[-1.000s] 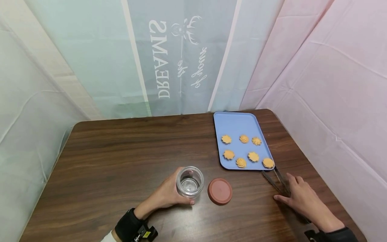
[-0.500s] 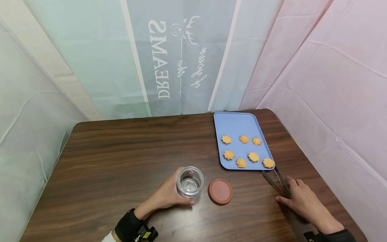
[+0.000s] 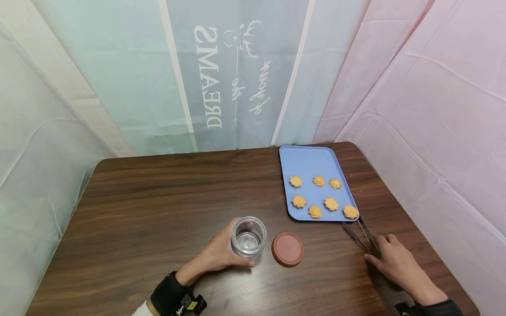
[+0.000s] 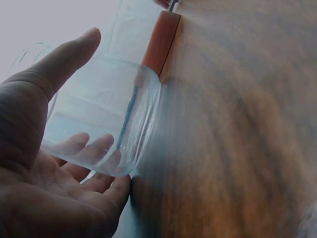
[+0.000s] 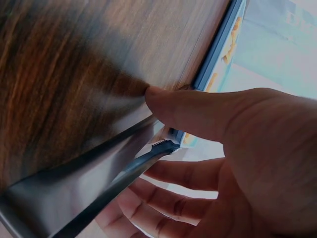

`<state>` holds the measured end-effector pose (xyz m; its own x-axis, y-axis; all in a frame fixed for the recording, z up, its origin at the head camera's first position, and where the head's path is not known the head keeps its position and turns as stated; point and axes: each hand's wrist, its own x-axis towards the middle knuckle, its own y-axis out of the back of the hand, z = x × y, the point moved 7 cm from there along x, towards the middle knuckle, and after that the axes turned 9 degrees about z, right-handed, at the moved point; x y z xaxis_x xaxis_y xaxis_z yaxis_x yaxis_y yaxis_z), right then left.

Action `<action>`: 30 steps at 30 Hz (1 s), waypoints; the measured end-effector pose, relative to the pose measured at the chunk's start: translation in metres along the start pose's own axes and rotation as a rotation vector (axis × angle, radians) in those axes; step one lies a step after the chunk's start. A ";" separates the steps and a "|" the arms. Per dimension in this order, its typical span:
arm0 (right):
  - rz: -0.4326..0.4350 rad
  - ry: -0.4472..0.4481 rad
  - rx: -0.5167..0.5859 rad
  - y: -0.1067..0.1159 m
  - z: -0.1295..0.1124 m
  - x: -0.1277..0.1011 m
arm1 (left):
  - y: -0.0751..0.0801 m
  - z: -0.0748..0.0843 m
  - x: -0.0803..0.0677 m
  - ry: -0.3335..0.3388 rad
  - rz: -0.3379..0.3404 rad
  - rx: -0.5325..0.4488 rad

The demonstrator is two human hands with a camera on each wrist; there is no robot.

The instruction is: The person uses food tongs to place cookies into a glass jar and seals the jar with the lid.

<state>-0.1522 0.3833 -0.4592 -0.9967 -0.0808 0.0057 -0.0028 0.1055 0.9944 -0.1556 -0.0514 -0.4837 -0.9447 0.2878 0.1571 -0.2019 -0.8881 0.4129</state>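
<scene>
While lidless, the clear glass jar (image 3: pixel 248 236) stands upright, empty.

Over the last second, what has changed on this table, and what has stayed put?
The right hand slid slightly back toward the person along the tongs, its fingers now lying over them on the table; whether they grip them cannot be told. The left hand holds the glass jar as before. The lid, blue tray and cookies did not move.

Likely a staged recording booth, not a real kitchen: pastel cloth backdrops (image 3: pixel 415 101) (one printed, lettering sideways) enclose a wooden desk (image 3: pixel 158 206).
</scene>
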 end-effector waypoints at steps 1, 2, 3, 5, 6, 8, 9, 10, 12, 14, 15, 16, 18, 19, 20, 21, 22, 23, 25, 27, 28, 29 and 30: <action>-0.005 -0.002 -0.001 0.000 0.000 0.000 | 0.000 0.000 0.000 0.000 -0.001 -0.002; -0.013 -0.004 -0.003 -0.001 0.000 0.000 | 0.000 0.001 0.000 -0.001 -0.002 -0.006; -0.020 -0.005 -0.004 -0.001 0.000 0.000 | 0.000 0.001 0.000 -0.001 -0.002 -0.009; -0.035 -0.007 -0.014 -0.002 0.000 0.000 | 0.000 0.001 0.000 0.000 -0.004 -0.017; -0.039 -0.005 -0.020 -0.002 -0.001 -0.001 | 0.000 0.001 0.000 0.001 -0.005 -0.018; -0.050 -0.007 -0.028 -0.002 -0.001 -0.001 | 0.000 0.001 0.000 0.001 -0.005 -0.019; -0.050 -0.007 -0.031 -0.003 -0.001 -0.001 | 0.000 0.002 0.000 0.002 -0.005 -0.019; -0.050 -0.006 -0.032 -0.003 -0.001 -0.001 | 0.000 0.002 0.000 0.002 -0.005 -0.018; -0.043 -0.009 -0.031 -0.002 -0.001 -0.001 | 0.000 0.002 0.000 -0.001 -0.005 -0.018; -0.045 -0.015 -0.029 -0.001 0.000 -0.002 | 0.000 0.002 0.000 -0.003 -0.005 -0.018; -0.049 -0.017 -0.030 -0.001 0.000 -0.002 | 0.000 0.002 0.001 -0.004 -0.006 -0.018; -0.053 -0.019 -0.031 -0.002 0.001 -0.002 | 0.000 0.001 0.001 -0.004 -0.008 -0.017; -0.061 -0.021 -0.031 -0.001 0.001 -0.003 | 0.000 0.001 0.001 -0.003 -0.011 -0.017; -0.067 -0.022 -0.032 -0.002 0.001 -0.003 | 0.000 0.001 0.001 -0.001 -0.013 -0.017; -0.067 -0.020 -0.031 -0.002 0.001 -0.003 | 0.000 0.001 0.001 -0.001 -0.015 -0.016; -0.065 -0.017 -0.030 -0.001 0.001 -0.004 | 0.000 0.001 0.001 -0.003 -0.018 -0.015; -0.064 -0.016 -0.028 -0.001 0.001 -0.004 | 0.000 0.001 0.001 -0.005 -0.020 -0.016; -0.062 -0.013 -0.023 -0.001 0.001 -0.004 | 0.000 0.002 0.001 -0.008 -0.022 -0.016; -0.062 -0.010 -0.015 -0.001 0.001 -0.005 | 0.000 0.002 0.001 -0.013 -0.027 -0.014; -0.058 -0.007 -0.010 0.000 0.001 -0.006 | 0.000 0.002 0.000 -0.016 -0.030 -0.016; -0.055 -0.005 -0.007 0.000 0.001 -0.006 | 0.000 0.002 0.000 -0.013 -0.030 -0.018; -0.051 -0.002 -0.003 0.001 0.001 -0.006 | 0.000 0.001 0.000 -0.010 -0.030 -0.018; -0.047 0.001 -0.001 0.001 0.001 -0.006 | 0.000 0.001 0.000 -0.007 -0.030 -0.020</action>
<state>-0.1463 0.3848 -0.4583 -0.9954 -0.0868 -0.0413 -0.0500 0.1006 0.9937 -0.1554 -0.0505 -0.4829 -0.9364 0.3170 0.1508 -0.2355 -0.8858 0.3999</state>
